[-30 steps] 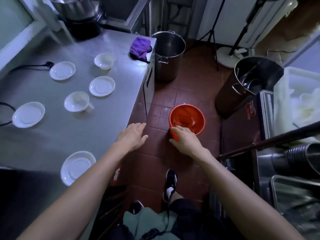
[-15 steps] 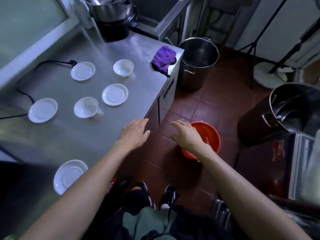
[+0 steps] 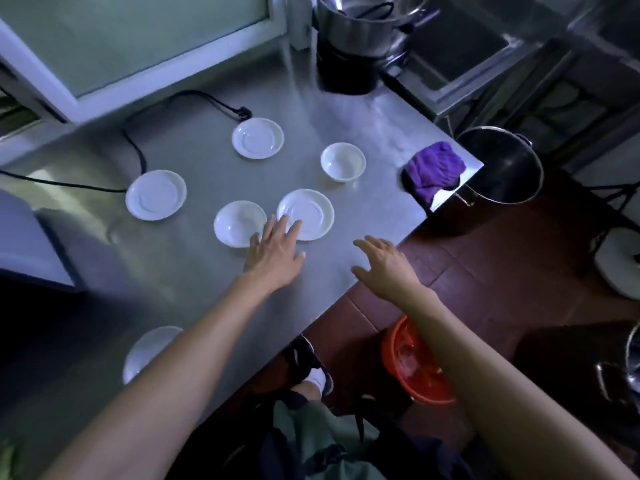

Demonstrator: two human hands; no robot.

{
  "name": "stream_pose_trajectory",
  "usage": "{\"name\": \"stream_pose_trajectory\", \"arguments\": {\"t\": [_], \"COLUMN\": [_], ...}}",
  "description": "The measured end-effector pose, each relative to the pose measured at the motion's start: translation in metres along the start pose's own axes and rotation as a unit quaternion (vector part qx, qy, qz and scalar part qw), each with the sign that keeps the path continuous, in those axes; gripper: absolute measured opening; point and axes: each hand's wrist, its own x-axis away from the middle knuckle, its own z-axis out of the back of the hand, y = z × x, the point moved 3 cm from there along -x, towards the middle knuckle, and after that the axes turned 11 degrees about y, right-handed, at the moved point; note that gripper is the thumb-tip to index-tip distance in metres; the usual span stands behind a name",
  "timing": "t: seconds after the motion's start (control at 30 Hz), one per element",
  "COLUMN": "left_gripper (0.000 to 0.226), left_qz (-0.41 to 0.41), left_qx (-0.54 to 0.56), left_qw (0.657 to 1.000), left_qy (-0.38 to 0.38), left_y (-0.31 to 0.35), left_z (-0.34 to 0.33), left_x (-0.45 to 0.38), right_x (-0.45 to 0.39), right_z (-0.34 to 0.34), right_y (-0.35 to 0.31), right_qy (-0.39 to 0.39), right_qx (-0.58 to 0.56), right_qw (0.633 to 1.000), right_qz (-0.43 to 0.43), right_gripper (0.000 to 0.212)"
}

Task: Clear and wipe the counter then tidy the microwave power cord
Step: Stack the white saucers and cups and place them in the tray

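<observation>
Several white dishes lie on the steel counter (image 3: 363, 119): a saucer (image 3: 258, 137) at the back, a small bowl (image 3: 343, 162), a saucer (image 3: 156, 195) at the left, a cup (image 3: 237, 223), a saucer (image 3: 308, 211) in the middle and one (image 3: 149, 351) near the front edge. A crumpled purple cloth (image 3: 434, 169) sits at the counter's right corner. A black power cord (image 3: 138, 147) snakes along the back. My left hand (image 3: 275, 252) hovers open, fingers spread, over the cup and middle saucer. My right hand (image 3: 384, 263) is open above the counter's right edge, holding nothing.
A red basin (image 3: 415, 372) stands on the tiled floor under my right forearm. A steel pot (image 3: 502, 166) sits on the floor beside the counter's corner. Another large pot on a black burner (image 3: 349, 53) stands at the counter's back. A white appliance (image 3: 24, 244) occupies the left.
My right hand has left the red basin and risen to the counter edge. My left hand has moved forward over the cup and saucer. The view has swung from the floor toward the counter.
</observation>
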Motion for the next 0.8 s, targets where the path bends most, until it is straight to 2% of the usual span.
{"name": "stream_pose_trajectory", "arguments": {"t": [0.3, 0.6, 0.8], "left_gripper": [0.076, 0.095, 0.092], "left_qz": [0.112, 0.208, 0.237], "left_qx": [-0.006, 0.025, 0.012], "left_qw": [0.993, 0.974, 0.970], "left_qy": [-0.037, -0.081, -0.051], "left_y": [-0.070, -0.094, -0.090], "left_z": [0.001, -0.010, -0.003], "left_x": [-0.048, -0.069, -0.098], "right_x": [-0.089, -0.166, -0.216], "right_z": [0.000, -0.014, -0.011], "right_y": [-0.026, -0.039, -0.033], "right_qy": [-0.035, -0.076, -0.063], "right_qx": [0.028, 0.041, 0.050], "right_qw": [0.997, 0.988, 0.983], "right_qz": [0.059, 0.125, 0.166], "right_gripper": [0.063, 0.061, 0.061]}}
